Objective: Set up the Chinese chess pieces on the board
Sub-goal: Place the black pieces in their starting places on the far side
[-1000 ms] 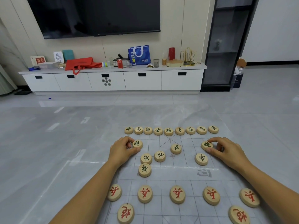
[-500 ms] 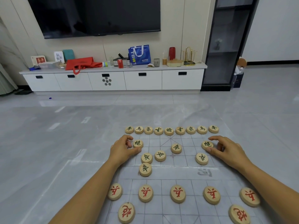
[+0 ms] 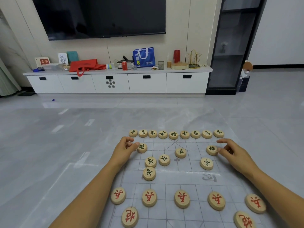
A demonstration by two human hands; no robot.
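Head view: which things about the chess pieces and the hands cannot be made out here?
- Board nearer than the right red cannon: below the bottom edge of the head view, which also cuts that piece.
- Left hand, head view: its curled fingers hide whether it pinches the left black cannon or only touches it.
- Red can on the cabinet, head view: its writing is too small to read.
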